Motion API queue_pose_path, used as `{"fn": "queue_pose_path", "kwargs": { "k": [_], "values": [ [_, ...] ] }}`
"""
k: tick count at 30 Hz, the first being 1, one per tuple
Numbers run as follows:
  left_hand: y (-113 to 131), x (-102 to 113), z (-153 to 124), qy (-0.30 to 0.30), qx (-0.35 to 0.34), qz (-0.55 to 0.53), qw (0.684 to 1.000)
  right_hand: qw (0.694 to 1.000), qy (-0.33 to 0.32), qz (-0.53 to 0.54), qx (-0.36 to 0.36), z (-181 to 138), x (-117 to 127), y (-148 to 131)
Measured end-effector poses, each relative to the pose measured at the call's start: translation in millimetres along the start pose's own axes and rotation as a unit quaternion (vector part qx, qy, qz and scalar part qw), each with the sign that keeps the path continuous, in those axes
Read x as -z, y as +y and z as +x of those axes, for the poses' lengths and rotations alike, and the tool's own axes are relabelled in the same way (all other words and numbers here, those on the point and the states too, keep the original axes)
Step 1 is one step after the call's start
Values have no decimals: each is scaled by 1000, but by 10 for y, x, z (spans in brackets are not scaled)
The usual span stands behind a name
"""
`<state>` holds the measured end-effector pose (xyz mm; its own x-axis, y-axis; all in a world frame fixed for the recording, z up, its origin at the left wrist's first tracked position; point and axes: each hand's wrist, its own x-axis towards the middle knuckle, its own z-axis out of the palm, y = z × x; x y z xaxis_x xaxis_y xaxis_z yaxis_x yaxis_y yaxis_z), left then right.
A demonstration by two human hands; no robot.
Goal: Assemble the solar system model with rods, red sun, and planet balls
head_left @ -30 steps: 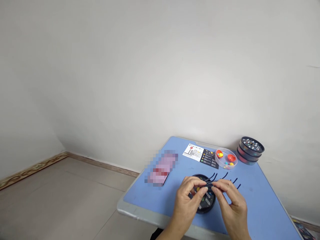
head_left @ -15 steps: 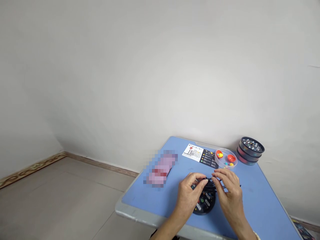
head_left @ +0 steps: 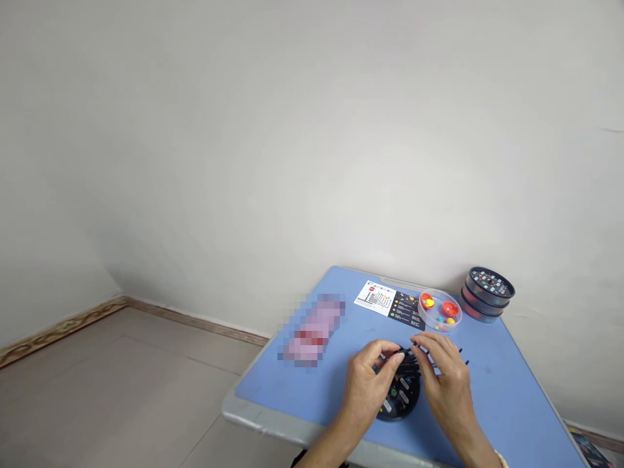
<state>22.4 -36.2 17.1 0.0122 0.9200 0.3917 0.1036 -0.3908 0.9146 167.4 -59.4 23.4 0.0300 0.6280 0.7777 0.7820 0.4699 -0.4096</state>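
Both hands are raised above a round black disc (head_left: 400,398) with coloured dots and pale labels, which lies near the table's front edge. Between my fingers is a bundle of thin black rods (head_left: 408,365), several of them poking out to the right. My left hand (head_left: 371,372) pinches the bundle's left end between thumb and fingers. With thumb and fingertips closed, my right hand (head_left: 446,372) grips the rods at their upper right side. How the rods join at the middle is hidden by my fingers.
On the blue table (head_left: 497,403), a printed instruction sheet (head_left: 375,300) lies at the back, partly under a clear round tray (head_left: 441,325) with red half-shells and small coloured balls. Stacked round black-rimmed containers (head_left: 487,292) stand at the back right. A blurred pink item (head_left: 314,328) lies left.
My right fingertips have shifted slightly left and down along the rods, and more rod ends show at the right. The view has moved a little; the things on the table stay put.
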Motion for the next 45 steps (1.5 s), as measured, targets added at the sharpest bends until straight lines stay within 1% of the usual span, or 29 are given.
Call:
{"fn": "queue_pose_path", "kwargs": {
  "k": [7,10,12,14,19,22,27,29,31,33,35,38,41,43,45],
  "values": [
    [-79,-18,5,10,-76,38,996,1000,-25,5,8,-25,4,50],
    [-114,-20,-7,14,-104,50,993,998,-56,26,15,-8,17,78],
    [-132,-20,-14,12,-113,49,992,996,-79,47,7,10,29,90],
    [-137,-17,-16,6,-99,38,994,994,-92,61,-4,29,40,93],
    [-100,7,-4,-12,-34,-3,999,992,-97,73,-18,74,55,71],
    [-82,19,0,-17,-2,-22,1000,989,-119,80,-21,103,63,58],
    [-44,36,19,-38,35,-21,998,984,-156,74,-38,158,109,65],
    [-13,56,38,-58,37,-13,998,979,-185,73,-44,191,135,76],
    [21,83,59,-79,18,-2,997,972,-218,72,-44,227,159,84],
    [52,107,73,-97,10,4,995,968,-236,69,-46,256,176,85],
    [73,118,75,-105,38,-5,994,968,-237,63,-50,270,184,81],
    [85,104,61,-96,98,-35,990,968,-239,60,-53,264,185,75],
    [86,76,49,-81,122,-63,987,970,-233,60,-48,250,185,72],
    [81,65,49,-81,130,-77,985,973,-220,58,-22,255,188,58],
    [68,63,50,-82,134,-87,984,976,-207,51,31,277,193,27]
  ]
}}
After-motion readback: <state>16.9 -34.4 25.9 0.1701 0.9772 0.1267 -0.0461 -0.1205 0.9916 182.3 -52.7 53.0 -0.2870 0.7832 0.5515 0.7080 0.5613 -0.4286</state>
